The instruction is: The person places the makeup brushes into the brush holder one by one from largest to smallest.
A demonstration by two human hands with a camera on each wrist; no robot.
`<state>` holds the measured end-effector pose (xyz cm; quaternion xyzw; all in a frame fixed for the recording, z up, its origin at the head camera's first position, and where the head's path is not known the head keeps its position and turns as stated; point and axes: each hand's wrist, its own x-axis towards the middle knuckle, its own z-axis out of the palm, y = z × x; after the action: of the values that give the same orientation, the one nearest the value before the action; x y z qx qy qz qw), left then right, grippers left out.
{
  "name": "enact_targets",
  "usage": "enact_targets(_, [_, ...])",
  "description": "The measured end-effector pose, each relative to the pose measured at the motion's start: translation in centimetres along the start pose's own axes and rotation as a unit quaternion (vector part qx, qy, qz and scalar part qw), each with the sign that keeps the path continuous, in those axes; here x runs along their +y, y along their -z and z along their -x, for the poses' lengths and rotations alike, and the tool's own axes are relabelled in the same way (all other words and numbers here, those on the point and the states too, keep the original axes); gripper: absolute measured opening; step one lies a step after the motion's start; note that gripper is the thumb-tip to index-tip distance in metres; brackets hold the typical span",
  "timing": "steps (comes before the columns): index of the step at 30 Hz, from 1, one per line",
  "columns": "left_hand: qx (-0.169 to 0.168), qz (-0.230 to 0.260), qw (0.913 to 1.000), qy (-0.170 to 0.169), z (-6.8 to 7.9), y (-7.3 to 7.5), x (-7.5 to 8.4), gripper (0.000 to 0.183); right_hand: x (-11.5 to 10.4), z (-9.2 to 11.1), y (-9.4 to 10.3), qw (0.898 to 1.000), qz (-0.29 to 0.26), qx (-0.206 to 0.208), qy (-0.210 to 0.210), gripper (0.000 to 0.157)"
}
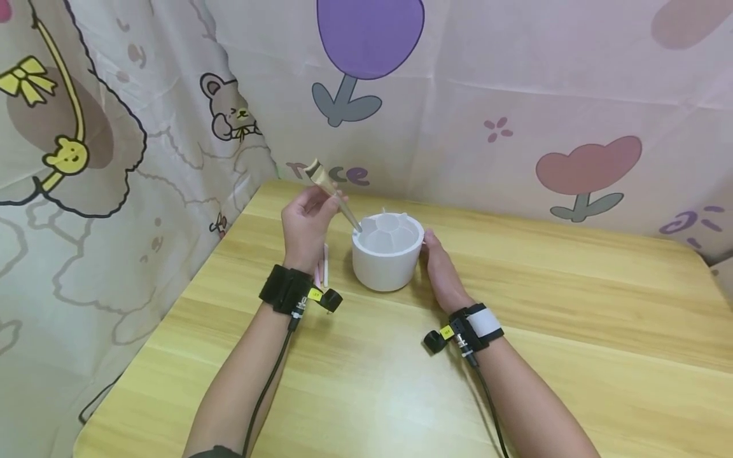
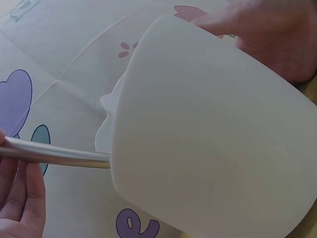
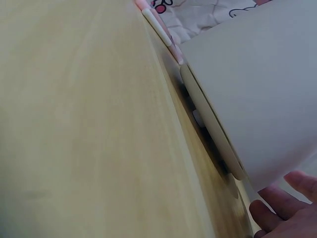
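A white round holder [image 1: 382,272] with divided compartments stands upright on the table. My left hand [image 1: 307,219] pinches a makeup brush [image 1: 348,212] by its metallic handle, bristle end up. The brush slants, and its lower tip is at the holder's left inner rim; how deep it reaches is hidden. In the left wrist view the fingers grip the silvery handle [image 2: 64,153] beside the holder's wall [image 2: 208,119]. Against the holder's right side rests my right hand [image 1: 443,270], thumb near the rim. Its fingertips touch the lower wall in the right wrist view.
Slim pink and white sticks [image 1: 323,267] lie on the wooden table [image 1: 544,305] left of the holder, partly behind the left wrist. A patterned cloth [image 1: 469,102] hangs behind and to the left. Cables run from both wrist cameras along the forearms.
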<state>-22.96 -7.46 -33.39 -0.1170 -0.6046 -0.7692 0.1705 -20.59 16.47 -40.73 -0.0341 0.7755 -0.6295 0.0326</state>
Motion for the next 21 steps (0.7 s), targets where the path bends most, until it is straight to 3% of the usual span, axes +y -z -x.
enact_targets(21, [-0.002,-0.008,1.0,0.002,0.23,-0.03,0.06,0.033,0.08,0.27,0.23,1.0,-0.004,-0.003,-0.01,0.07])
